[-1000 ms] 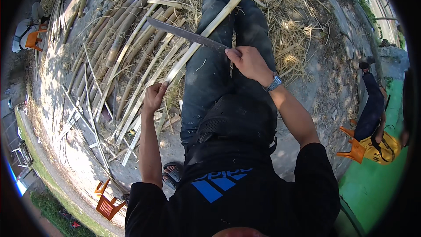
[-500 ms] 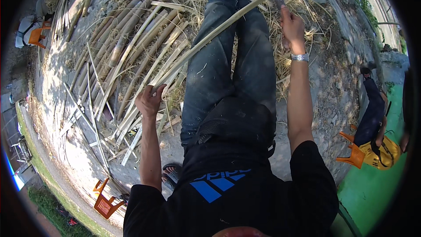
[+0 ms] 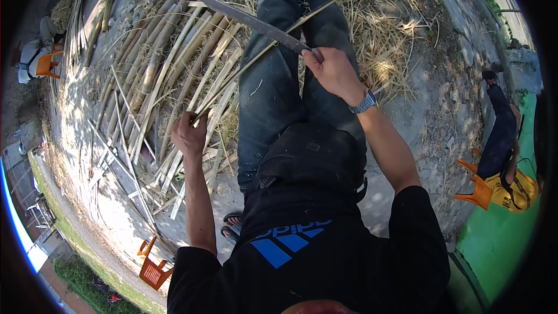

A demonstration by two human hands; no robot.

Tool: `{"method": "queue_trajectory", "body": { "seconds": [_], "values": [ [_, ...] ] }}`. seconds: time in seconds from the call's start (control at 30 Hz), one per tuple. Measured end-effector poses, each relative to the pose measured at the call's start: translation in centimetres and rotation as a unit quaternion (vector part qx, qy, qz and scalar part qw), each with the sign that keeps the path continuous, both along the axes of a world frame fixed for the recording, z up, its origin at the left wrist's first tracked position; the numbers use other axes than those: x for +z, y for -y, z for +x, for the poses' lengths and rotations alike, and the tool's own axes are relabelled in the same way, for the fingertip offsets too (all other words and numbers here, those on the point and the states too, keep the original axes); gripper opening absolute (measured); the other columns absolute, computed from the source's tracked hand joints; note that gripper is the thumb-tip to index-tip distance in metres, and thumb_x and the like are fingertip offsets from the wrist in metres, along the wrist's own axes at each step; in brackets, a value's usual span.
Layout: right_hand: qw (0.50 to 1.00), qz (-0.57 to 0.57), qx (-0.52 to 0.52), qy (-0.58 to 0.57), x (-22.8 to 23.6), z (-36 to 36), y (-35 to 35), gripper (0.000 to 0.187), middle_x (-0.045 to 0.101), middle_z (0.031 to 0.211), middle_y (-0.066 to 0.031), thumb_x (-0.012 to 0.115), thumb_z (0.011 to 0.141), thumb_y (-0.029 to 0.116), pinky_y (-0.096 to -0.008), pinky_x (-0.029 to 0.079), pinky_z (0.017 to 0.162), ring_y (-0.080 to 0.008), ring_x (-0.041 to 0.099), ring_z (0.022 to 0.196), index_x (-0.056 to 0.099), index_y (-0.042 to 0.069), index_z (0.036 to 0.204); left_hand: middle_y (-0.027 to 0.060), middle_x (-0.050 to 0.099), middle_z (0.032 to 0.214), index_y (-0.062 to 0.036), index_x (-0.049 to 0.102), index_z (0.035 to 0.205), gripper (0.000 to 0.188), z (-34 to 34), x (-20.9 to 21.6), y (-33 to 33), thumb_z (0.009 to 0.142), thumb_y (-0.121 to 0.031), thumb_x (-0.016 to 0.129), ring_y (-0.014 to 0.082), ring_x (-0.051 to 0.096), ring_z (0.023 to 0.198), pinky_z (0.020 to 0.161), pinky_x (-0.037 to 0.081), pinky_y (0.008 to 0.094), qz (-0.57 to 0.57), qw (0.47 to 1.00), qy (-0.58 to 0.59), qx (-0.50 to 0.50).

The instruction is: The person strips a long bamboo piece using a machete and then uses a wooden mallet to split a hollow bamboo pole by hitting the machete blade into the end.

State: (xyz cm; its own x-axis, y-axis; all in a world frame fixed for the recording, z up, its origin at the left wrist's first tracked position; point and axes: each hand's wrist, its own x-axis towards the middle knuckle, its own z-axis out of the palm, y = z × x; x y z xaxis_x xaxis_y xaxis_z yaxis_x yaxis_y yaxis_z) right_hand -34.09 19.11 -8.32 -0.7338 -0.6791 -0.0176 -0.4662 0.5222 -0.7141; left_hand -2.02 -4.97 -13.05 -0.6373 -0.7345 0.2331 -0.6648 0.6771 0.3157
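My left hand [image 3: 189,135] is closed on the near end of a long, thin bamboo strip [image 3: 335,0]. The strip slants up and to the right across my jeans. In my right hand [image 3: 334,72] is a machete [image 3: 253,22], held by its handle end. Its long dark blade points up and left, crossing over the strip above my thighs. Whether the blade touches the strip I cannot tell.
Bamboo poles [image 3: 160,52] and split strips lie piled at the left. Pale shavings [image 3: 378,40] cover the ground around my legs. Orange chairs [image 3: 154,272] stand at the lower left, far left and right. A person in yellow [image 3: 514,193] sits at the right; another is far left.
The machete has swung from upright at the right to a slant across the strip, as my right hand moved left and down. The strip now shows a narrower side.
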Motion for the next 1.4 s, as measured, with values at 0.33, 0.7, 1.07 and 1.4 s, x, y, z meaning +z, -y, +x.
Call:
{"method": "queue_trajectory", "body": {
  "seconds": [0.33,0.7,1.07,1.4],
  "values": [
    [0.999,-0.039,-0.033,0.002,1.1,1.9,-2.1,0.049,0.065,0.067,-0.0161,0.079,0.085,0.046,-0.0427,0.051,0.06,-0.0359,0.067,0.066,0.058,0.001,0.08,0.0247,0.07,0.088,-0.0036,0.058,0.119,0.037,-9.5,4.9,-4.1,0.097,-0.033,0.062,0.0425,0.069,0.08,0.071,0.053,0.0497,0.26,0.953,-0.057,-0.143],
    [0.992,0.106,0.043,0.057,5.0,1.6,-2.2,0.056,0.064,0.062,-0.0151,0.066,0.091,0.055,-0.0435,0.053,0.061,-0.0365,0.066,0.061,0.069,0.003,0.073,0.0157,0.06,0.062,0.0021,0.067,0.075,0.069,-10.4,3.4,-2.5,0.102,-0.059,0.048,0.0326,0.061,0.064,0.065,0.047,0.0453,0.492,0.862,0.091,-0.073],
    [0.978,-0.043,0.157,-0.129,6.6,2.6,-1.3,0.054,0.058,0.053,-0.0056,0.068,0.091,0.056,-0.0388,0.048,0.046,-0.0298,0.061,0.05,0.058,0.008,0.068,-0.0047,0.031,0.054,-0.0132,0.042,0.074,0.044,-3.9,3.5,-5.5,0.108,-0.041,0.037,0.0074,0.023,0.041,0.04,0.015,0.0265,0.777,0.625,0.007,0.079],
    [0.964,0.129,0.104,-0.21,1.0,-3.8,-3.6,0.053,0.063,0.056,-0.0085,0.065,0.092,0.057,-0.0418,0.052,0.048,-0.0324,0.064,0.051,0.063,0.009,0.069,-0.0057,0.024,0.052,-0.0156,0.037,0.073,0.042,-3.2,0.9,-4.7,0.105,-0.04,0.026,0.0088,0.019,0.042,0.041,0.014,0.0287,0.804,0.587,0.057,0.072]
  ]
}}
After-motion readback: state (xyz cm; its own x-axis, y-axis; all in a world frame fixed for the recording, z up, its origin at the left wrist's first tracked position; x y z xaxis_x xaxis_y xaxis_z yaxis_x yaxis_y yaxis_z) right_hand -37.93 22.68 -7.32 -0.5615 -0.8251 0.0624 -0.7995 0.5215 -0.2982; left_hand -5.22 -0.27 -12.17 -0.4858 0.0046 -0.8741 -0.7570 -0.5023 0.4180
